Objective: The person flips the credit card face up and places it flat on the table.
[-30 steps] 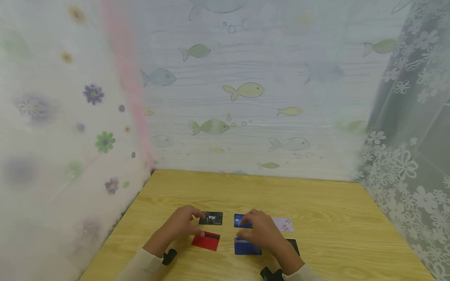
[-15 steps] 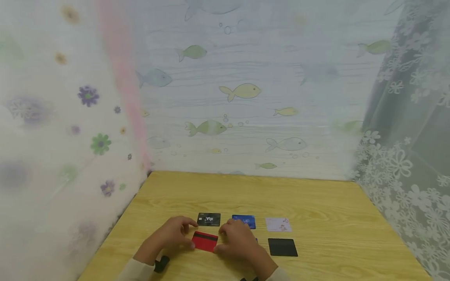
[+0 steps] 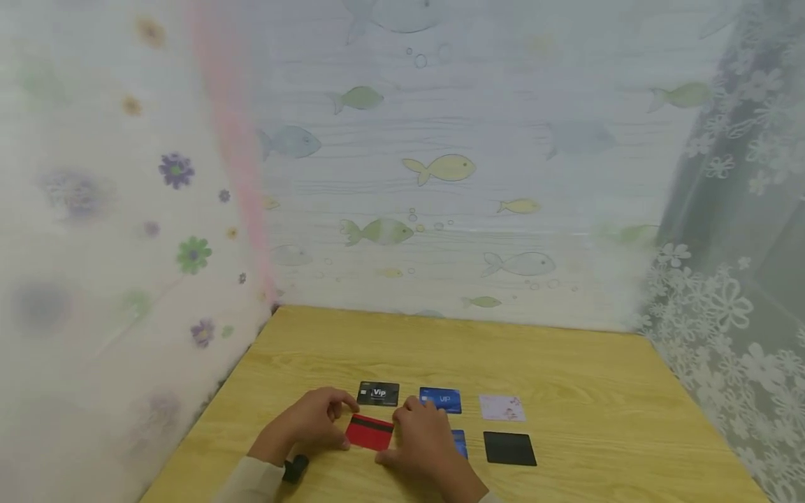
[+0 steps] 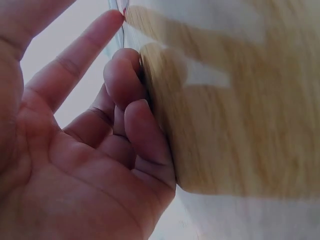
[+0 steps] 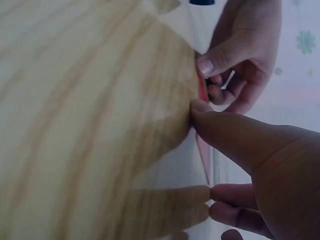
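Observation:
A red card (image 3: 370, 436) with a dark stripe lies on the wood-patterned table (image 3: 566, 377). My left hand (image 3: 314, 418) is at its left side in the head view, index finger near the upper corner and thumb by the lower one. At the right side, my right hand (image 3: 423, 436) has its thumb and fingers spread around the edge. In the right wrist view both thumbs reach the red card (image 5: 202, 90), seen nearly edge-on. The left wrist view shows the left hand (image 4: 95, 135) with its index finger extended and other fingers bent against the table.
Behind lie a black Vip card (image 3: 379, 394), a blue VIP card (image 3: 443, 400) and a pale patterned card (image 3: 502, 408). Another blue card (image 3: 461, 443) is partly covered by the right hand, with a plain black card (image 3: 510, 448) further right. Printed curtains (image 3: 440, 230) surround the table.
My right hand has moved left from over the blue cards to the red card's right side. The left hand has lowered slightly beside it. The plain black card is now uncovered.

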`<control>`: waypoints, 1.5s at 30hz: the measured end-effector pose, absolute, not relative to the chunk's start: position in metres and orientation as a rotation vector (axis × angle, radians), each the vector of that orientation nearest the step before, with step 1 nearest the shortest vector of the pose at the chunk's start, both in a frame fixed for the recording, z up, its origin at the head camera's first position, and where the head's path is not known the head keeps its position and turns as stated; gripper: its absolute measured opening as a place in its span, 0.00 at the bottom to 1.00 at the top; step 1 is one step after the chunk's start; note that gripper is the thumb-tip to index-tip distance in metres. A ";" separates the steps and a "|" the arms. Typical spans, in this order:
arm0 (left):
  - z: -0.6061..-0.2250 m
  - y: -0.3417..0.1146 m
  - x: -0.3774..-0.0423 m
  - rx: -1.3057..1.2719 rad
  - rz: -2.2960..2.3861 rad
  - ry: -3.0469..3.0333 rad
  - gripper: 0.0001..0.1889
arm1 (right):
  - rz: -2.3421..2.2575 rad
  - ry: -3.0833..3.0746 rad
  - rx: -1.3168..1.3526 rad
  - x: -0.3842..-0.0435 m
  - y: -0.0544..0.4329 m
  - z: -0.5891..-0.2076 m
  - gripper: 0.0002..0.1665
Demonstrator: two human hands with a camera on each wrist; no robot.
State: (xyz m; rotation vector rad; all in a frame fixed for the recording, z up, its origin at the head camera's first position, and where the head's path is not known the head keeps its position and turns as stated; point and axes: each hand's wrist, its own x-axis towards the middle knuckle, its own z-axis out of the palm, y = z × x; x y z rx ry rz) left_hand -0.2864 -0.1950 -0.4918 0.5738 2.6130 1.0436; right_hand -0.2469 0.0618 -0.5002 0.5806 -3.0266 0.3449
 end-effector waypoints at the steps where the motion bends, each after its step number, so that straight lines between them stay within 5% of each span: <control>1: -0.492 -0.195 -0.287 0.567 1.048 2.609 0.25 | 0.331 -3.025 0.571 -0.246 0.062 -0.500 0.44; 45: -0.497 -0.199 -0.280 0.528 1.039 2.609 0.25 | 0.677 -3.014 0.599 -0.251 0.058 -0.502 0.29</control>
